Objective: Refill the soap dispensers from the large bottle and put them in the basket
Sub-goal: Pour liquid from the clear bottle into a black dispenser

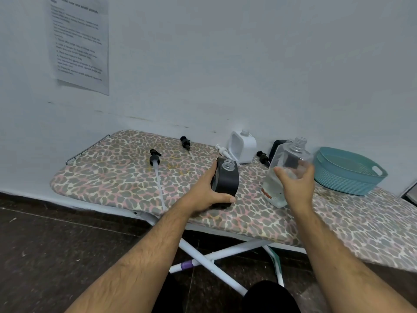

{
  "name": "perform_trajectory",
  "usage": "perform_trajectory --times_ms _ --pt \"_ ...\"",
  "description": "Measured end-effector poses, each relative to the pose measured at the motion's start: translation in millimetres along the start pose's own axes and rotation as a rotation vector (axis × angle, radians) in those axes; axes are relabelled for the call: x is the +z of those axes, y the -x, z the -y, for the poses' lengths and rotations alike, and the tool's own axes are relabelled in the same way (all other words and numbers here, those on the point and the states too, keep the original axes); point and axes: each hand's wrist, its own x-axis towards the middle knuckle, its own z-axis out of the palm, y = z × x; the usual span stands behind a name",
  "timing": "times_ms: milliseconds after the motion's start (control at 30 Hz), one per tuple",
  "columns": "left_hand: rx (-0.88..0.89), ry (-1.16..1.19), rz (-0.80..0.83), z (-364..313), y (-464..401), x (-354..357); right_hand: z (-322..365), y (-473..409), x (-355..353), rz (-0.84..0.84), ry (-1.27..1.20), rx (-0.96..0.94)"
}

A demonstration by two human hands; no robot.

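My left hand (211, 193) grips a black soap dispenser (225, 180) with an open clear neck, standing on the leopard-print ironing board (117, 177). My right hand (296, 185) holds the large clear bottle (285, 163), uncapped and tilted with its neck up and to the right; its base rests on the board. A white dispenser (243, 146) with an open neck stands by the wall. Another black dispenser (276, 146) is partly hidden behind the large bottle. The teal basket (348, 171) sits at the right and looks to hold nothing.
Loose pump heads lie on the board: two black ones (155, 158) (185, 142) at left with long tubes, a white one (222, 150) beside the white dispenser, another black one (262, 157) near the large bottle. A printed sheet (80, 41) hangs on the wall.
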Motion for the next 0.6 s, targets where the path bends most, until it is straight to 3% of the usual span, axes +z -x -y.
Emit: perform_trajectory --times_ms 167,433,533,600 --pt "-0.023 -0.021 -0.008 -1.1 3.1 0.6 -3.0 1.9 -1.6 0.0 0.055 0.002" --pt "0.034 -0.085 -0.182 -3.7 17.6 19.8 -3.4 2.8 -10.8 0.04 0.103 0.002" --pt "0.033 -0.173 -0.329 -11.7 24.0 35.6 5.7 14.6 -12.7 -0.094 0.055 0.0" --pt "0.019 -0.238 -0.422 -15.3 25.9 46.0 15.1 26.1 -15.6 -0.263 0.046 -0.117"
